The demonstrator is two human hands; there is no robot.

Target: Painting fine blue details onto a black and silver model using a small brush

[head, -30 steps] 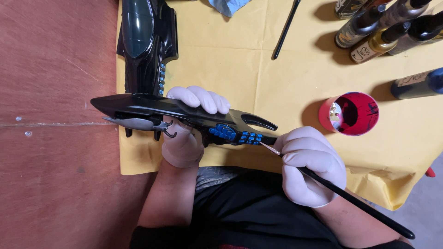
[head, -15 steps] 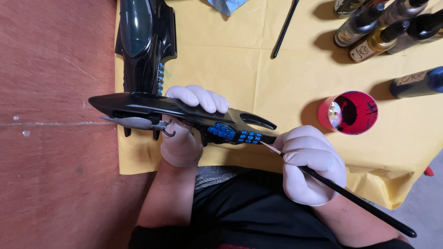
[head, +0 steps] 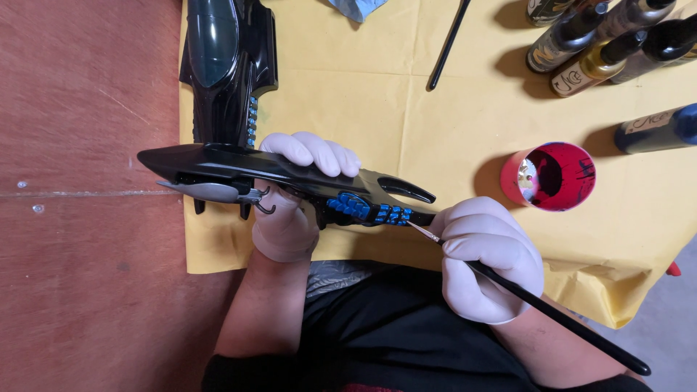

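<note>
1. While the left hand (head: 287, 210), in a pale glove, is clamped around the middle of the long glossy black model part (head: 290, 178), fingers over its far edge and palm beneath, the part is held level above the near edge of the yellow paper sheet (head: 377, 94); that firm grip looks like the thing to keep, since any wobble would smear fine work.
2. The right hand (head: 490, 265), also gloved, is closed on a thin black paintbrush (head: 552, 316), pinched near the ferrule; its tip touches the right end of the row of blue raised details (head: 370, 210); short, light strokes with the hand braced seem wisest.
3. The red paint cup (head: 552, 176) stands on the sheet to the right, near the brush hand; reloading sparingly would probably keep blue off the black.
4. A second black model piece (head: 225, 65) lies far left, cut off by the top edge; the paint bottles (head: 602, 43) at far right are cropped too.
5. The bristles are too small to tell how much paint they carry; the part's underside is hidden by the left hand; the grey hooked fitting (head: 218, 192) on its left is hard to make out.
</note>
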